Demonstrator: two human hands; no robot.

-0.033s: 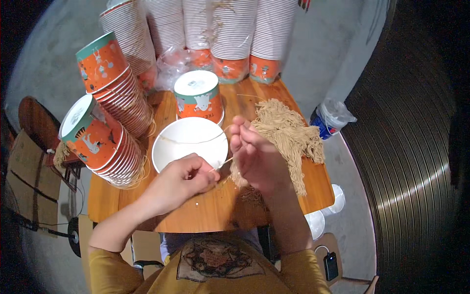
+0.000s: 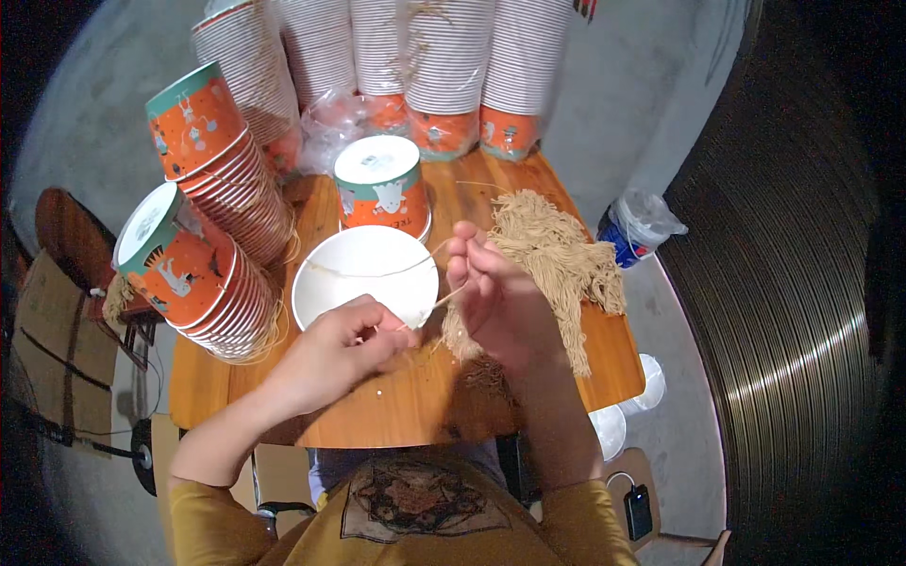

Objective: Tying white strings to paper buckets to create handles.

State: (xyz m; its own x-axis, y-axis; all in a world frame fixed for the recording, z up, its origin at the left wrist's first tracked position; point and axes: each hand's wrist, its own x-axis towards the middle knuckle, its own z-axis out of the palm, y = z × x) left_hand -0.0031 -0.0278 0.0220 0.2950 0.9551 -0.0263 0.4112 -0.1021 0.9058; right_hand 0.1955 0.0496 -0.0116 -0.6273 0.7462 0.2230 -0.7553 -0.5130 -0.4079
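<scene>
An open white paper tub [image 2: 330, 300] lies in front of me with its mouth toward me. A thin tan string [image 2: 377, 274] crosses the tub's mouth and runs to the fingertips of my right hand [image 2: 495, 307]. Another stretch of string spans the gap between my hands. My left hand [image 2: 340, 349] is closed at the tub's near rim, thumb and forefinger pinching the string. The right hand is raised beside the tub's right edge, its fingers together on the string. Right behind that hand lies a heap of tan strings [image 2: 543, 245].
An upside-down orange tub [image 2: 382, 203] stands behind the open one. Leaning stacks of orange tubs [image 2: 193, 264] with strings hang over the table's left side. Tall plastic-wrapped tub stacks [image 2: 444, 66] line the back. A blue bucket [image 2: 628, 241] stands beyond the wooden table's [image 2: 396, 420] right edge.
Both hands have shifted only very slightly, and the short stretch of string between them has tilted a little more steeply. Everything else looks the same.
</scene>
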